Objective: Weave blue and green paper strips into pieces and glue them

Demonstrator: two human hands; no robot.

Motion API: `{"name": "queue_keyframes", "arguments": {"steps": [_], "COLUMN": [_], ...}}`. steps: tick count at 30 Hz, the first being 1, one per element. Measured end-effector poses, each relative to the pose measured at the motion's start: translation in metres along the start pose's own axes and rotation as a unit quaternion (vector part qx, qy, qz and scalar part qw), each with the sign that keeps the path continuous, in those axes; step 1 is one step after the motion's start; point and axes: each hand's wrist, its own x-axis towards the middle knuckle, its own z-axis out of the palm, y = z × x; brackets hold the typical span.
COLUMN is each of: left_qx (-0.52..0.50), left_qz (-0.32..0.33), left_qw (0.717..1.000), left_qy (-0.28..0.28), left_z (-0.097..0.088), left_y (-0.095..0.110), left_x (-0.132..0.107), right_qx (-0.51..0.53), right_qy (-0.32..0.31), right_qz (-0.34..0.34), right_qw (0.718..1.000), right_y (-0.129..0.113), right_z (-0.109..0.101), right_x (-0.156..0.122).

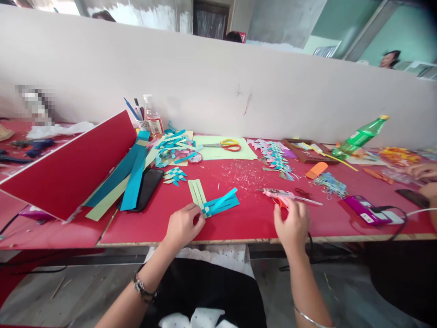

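My left hand (185, 225) is closed in a pinch at the corner of a small weave of blue and pale-green paper strips (221, 203). Its strips fan out up and to the right over the red tabletop. My right hand (292, 223) has its fingers curled around the handle of a pink hot glue gun (280, 194), whose nozzle points left. Bits of its orange trigger show by my fingers. Above the weave lies a finished-looking woven paper fish (175, 175). Long loose paper strips (134, 182) lie to the left, partly over a black phone (150, 184).
A red-faced white divider (78, 168) stands at left. Yellow-and-red scissors (228, 145) rest on pale-green paper (205, 140). Woven fish (276, 157), a leaning green bottle (362, 136) and a purple power strip (367, 211) lie rightward. Another person's hand (423, 172) is at far right.
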Motion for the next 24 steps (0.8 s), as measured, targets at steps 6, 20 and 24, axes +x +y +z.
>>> {"name": "queue_keyframes", "arguments": {"steps": [6, 20, 24], "left_qx": [0.049, 0.092, 0.091], "left_qz": [0.026, 0.072, 0.073], "left_qw": [0.998, 0.993, 0.993], "left_qy": [0.001, 0.009, 0.015], "left_z": [0.005, 0.008, 0.008], "left_y": [0.0, -0.002, -0.001], "left_x": [-0.001, -0.005, -0.005], "right_qx": [0.141, 0.079, 0.079], "right_qy": [-0.168, -0.235, -0.243], "right_qz": [-0.208, -0.28, -0.272], "right_qw": [0.953, 0.927, 0.928], "right_y": [-0.069, -0.115, -0.113], "right_z": [-0.006, -0.002, -0.002], "right_x": [-0.026, -0.036, -0.035]}}
